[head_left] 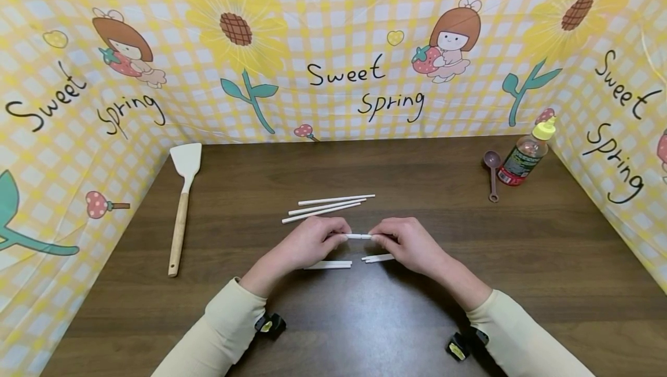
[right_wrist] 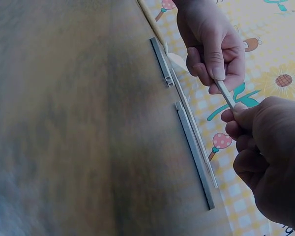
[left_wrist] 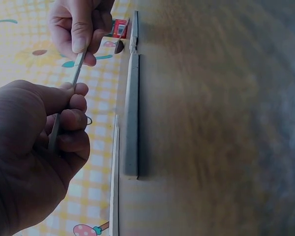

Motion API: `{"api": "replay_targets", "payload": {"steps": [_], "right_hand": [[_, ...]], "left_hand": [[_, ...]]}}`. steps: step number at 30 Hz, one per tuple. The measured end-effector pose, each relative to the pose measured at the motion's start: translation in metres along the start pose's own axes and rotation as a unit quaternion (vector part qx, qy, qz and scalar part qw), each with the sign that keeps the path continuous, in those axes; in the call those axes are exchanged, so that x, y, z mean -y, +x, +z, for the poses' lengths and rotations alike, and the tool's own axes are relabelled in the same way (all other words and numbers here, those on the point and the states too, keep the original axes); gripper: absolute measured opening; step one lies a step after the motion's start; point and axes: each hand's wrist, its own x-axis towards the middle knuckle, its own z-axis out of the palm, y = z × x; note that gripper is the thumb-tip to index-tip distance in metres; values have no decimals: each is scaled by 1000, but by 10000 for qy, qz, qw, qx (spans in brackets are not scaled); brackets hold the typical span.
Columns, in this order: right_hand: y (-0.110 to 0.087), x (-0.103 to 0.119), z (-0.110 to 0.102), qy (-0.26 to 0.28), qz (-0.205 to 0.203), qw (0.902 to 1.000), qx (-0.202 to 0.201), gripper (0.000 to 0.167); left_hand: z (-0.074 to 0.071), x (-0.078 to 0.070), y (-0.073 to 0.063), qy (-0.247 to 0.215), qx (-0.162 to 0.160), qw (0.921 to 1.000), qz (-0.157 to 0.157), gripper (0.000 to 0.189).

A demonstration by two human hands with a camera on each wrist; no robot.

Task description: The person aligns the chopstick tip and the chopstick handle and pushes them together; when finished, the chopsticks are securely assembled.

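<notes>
Two hands meet at the desk's [head_left: 469, 284] centre, both pinching one short white stick [head_left: 359, 236]. Going left to right: a spatula [head_left: 183, 203] with wooden handle lies at the far left, blade toward the backdrop. Three long white sticks [head_left: 328, 205] lie fanned just beyond the hands, untouched.

Left hand [head_left: 311, 244]: fingers curled, thumb and fingertips closed on the stick's left end. In the left wrist view the stick runs out of this fist [left_wrist: 34, 162] toward the other hand. Right hand [head_left: 405, 244]: same narrow grip on the right end, thumb pressed along the stick in the left wrist view [left_wrist: 81, 27].

Key relation: the stick's long axis runs left-right, spanning the small gap between the two grips and held a little above the desk. Only a short middle section shows. Both hands are equally near it; neither leads.

Under the hands lie shorter white pieces [head_left: 329, 264], near the wrists. Far right: a purple measuring spoon [head_left: 492, 174], then a yellow-capped bottle [head_left: 526, 154], well apart from the hands.
</notes>
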Motion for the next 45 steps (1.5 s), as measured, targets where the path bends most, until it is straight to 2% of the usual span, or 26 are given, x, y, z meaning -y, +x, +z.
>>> {"api": "replay_targets", "payload": {"steps": [26, 41, 45], "right_hand": [[0, 1, -2, 1, -74, 10000, 16, 4], [1, 1, -2, 3, -11, 10000, 40, 4], [2, 2, -2, 4, 94, 9999, 68, 4]], "left_hand": [[1, -1, 0, -83, -53, 9999, 20, 4], [2, 1, 1, -229, -115, 9997, 51, 4], [1, 0, 2, -273, -100, 9996, -22, 3]]}}
